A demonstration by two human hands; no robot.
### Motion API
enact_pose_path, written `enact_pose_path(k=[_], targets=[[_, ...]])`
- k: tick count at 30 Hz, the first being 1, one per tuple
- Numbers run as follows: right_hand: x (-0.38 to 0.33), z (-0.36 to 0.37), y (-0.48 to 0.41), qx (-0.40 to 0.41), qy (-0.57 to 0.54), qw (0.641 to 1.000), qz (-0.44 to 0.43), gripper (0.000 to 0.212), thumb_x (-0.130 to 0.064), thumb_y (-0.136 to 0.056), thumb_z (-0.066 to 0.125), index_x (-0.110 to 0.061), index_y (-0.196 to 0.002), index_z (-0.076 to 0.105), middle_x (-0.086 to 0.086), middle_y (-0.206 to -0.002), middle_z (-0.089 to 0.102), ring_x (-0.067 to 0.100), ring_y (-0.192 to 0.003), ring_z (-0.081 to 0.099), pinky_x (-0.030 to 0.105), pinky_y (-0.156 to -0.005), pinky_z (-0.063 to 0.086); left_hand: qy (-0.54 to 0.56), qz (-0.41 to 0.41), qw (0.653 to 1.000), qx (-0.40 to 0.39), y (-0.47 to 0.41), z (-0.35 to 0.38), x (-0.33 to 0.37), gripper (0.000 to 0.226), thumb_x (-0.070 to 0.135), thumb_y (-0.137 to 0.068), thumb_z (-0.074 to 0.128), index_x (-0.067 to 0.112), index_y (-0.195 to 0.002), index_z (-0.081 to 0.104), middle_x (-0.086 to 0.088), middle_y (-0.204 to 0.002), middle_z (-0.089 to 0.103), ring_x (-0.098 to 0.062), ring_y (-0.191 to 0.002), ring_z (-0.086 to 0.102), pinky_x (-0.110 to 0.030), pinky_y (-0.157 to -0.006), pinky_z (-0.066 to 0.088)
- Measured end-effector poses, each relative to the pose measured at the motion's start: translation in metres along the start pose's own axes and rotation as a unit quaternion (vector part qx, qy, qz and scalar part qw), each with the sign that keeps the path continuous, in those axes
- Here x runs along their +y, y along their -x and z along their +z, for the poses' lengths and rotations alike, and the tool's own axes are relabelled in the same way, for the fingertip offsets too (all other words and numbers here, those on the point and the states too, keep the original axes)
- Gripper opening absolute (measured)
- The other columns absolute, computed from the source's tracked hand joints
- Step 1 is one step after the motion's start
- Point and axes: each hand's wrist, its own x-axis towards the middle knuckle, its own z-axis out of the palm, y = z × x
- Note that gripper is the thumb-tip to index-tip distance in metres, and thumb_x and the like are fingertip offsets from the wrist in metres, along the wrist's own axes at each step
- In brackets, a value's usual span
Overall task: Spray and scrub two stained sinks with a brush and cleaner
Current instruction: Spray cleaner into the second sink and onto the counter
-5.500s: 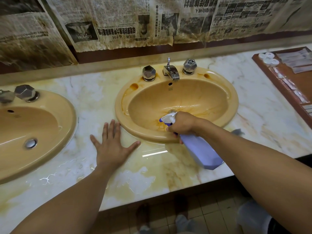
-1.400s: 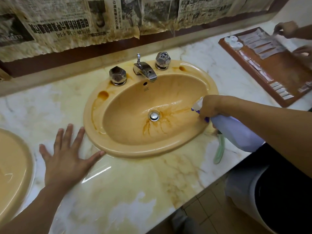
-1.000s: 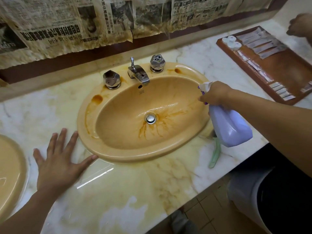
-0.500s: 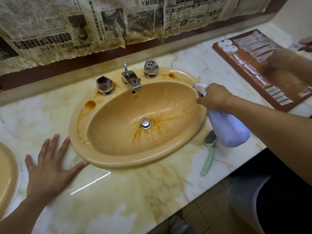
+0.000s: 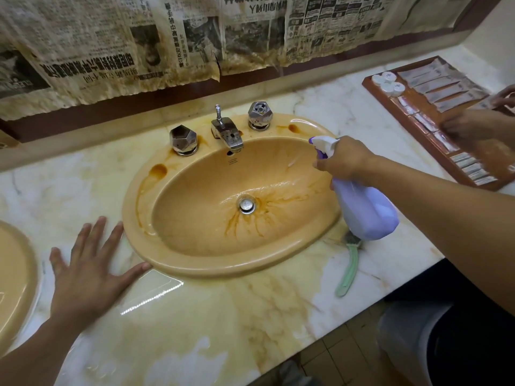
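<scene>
A: Which step?
B: Spraying. Right hand [image 5: 345,160] grips the bottle [image 5: 365,213] over the sink [image 5: 223,270] right rim, nozzle aimed into the bowl. Left hand [image 5: 86,271] lies flat, fingers spread, on the tabletop [image 5: 223,330].
A: Next?
B: Likely the scrub. Brush [image 5: 351,263] lies on the tabletop beside the rim, head under the bottle. Stains [image 5: 237,229] streak round the drain. Second sink [image 5: 14,274] is at the left edge.

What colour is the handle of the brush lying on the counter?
Pale green; the brush handle shows clearest in the head view.
</scene>
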Motion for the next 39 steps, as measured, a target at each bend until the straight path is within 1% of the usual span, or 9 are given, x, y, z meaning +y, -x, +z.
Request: enact_pose_path(k=[3, 5, 10, 13, 17, 23, 29, 36, 39], targets=[[-0.005, 0.004, -0.004, 0.007, -0.001, 1.000, -0.002, 0.016, -0.014, -0.097, 0.056, -0.028, -0.101, 0.062, 0.013, -0.093, 0.063, 0.033, -0.060, 0.069, 0.035, -0.065, 0.060, -0.008, 0.000, 1.000, 0.002, 0.000, 0.000, 0.001, 0.103, 0.098, -0.076, 0.027, 0.043, -0.162, 0.018, 0.013, -0.172, -0.001, -0.010, -0.158, -0.005, -0.065, -0.120, 0.001], [-0.009, 0.007, -0.007, -0.004, 0.022, 1.000, -0.007, 0.029, -0.012, -0.095, 0.051, -0.040, -0.088, 0.052, 0.003, -0.087, 0.056, 0.024, -0.062, 0.064, 0.026, -0.060, 0.050, -0.012, -0.002, 1.000, 0.002, 0.000, 0.000, 0.000, 0.102, 0.098, -0.076, 0.026, 0.043, -0.162, 0.018, 0.013, -0.172, 0.000, -0.010, -0.158, -0.005, -0.064, -0.120, 0.001], [-0.024, 0.016, -0.008, 0.006, -0.053, 0.998, 0.039, 0.023, -0.024, -0.093, 0.066, -0.026, -0.077, 0.049, 0.010, -0.095, 0.064, 0.032, -0.084, 0.068, 0.036, -0.076, 0.058, -0.011, 0.006, 1.000, 0.003, -0.001, 0.000, -0.001, 0.102, 0.097, -0.077, 0.026, 0.042, -0.162, 0.017, 0.012, -0.172, -0.001, -0.011, -0.158, -0.006, -0.066, -0.120, 0.001], [-0.031, 0.025, -0.010, 0.013, -0.113, 0.992, 0.062, 0.016, -0.024, -0.093, 0.069, -0.010, -0.100, 0.064, 0.012, -0.098, 0.071, 0.037, -0.081, 0.073, 0.042, -0.075, 0.061, -0.015, 0.006, 1.000, 0.002, -0.001, 0.000, -0.002, 0.104, 0.098, -0.076, 0.025, 0.041, -0.162, 0.018, 0.012, -0.172, -0.002, -0.011, -0.158, -0.007, -0.066, -0.120, 0.001], [-0.040, 0.034, -0.007, 0.014, -0.119, 0.992, 0.051, 0.040, -0.011, -0.095, 0.057, -0.018, -0.133, 0.062, 0.010, -0.098, 0.067, 0.037, -0.081, 0.072, 0.037, -0.070, 0.061, -0.019, 0.006, 1.000, 0.004, -0.001, 0.000, -0.002, 0.104, 0.099, -0.076, 0.024, 0.041, -0.162, 0.019, 0.011, -0.173, -0.001, -0.011, -0.158, -0.007, -0.065, -0.120, 0.001], [-0.054, 0.041, -0.003, -0.034, -0.138, 0.988, 0.064, 0.032, -0.027, -0.084, 0.072, -0.020, -0.115, 0.065, 0.008, -0.101, 0.070, 0.038, -0.084, 0.073, 0.050, -0.084, 0.061, -0.014, 0.008, 1.000, 0.007, -0.001, 0.000, -0.003, 0.106, 0.100, -0.075, 0.023, 0.041, -0.162, 0.019, 0.011, -0.173, 0.000, -0.010, -0.158, -0.007, -0.064, -0.121, -0.001], [-0.059, 0.055, 0.005, -0.001, -0.192, 0.979, 0.072, 0.036, -0.015, -0.096, 0.063, -0.016, -0.131, 0.059, 0.013, -0.096, 0.068, 0.035, -0.055, 0.070, 0.030, -0.052, 0.055, -0.012, 0.011, 1.000, 0.011, -0.001, 0.001, -0.005, 0.105, 0.099, -0.076, 0.024, 0.040, -0.162, 0.019, 0.010, -0.173, 0.001, -0.012, -0.159, -0.005, -0.066, -0.120, 0.001], [-0.080, 0.068, 0.020, -0.069, -0.160, 0.982, 0.073, 0.048, -0.032, -0.088, 0.075, -0.015, -0.128, 0.055, 0.012, -0.109, 0.066, 0.038, -0.078, 0.074, 0.048, -0.076, 0.064, -0.004, 0.011, 1.000, 0.013, 0.000, 0.001, -0.005, 0.105, 0.099, -0.076, 0.026, 0.041, -0.163, 0.017, 0.012, -0.172, -0.002, -0.011, -0.158, -0.008, -0.065, -0.121, -0.002], [-0.090, 0.073, 0.021, -0.098, -0.199, 0.973, 0.058, 0.042, -0.023, -0.091, 0.076, -0.016, -0.129, 0.059, 0.004, -0.099, 0.066, 0.028, -0.060, 0.071, 0.032, -0.054, 0.059, 0.001, 0.011, 1.000, 0.015, 0.000, 0.001, -0.005, 0.105, 0.100, -0.076, 0.028, 0.042, -0.163, 0.017, 0.012, -0.172, -0.002, -0.010, -0.158, -0.009, -0.065, -0.121, -0.003]])
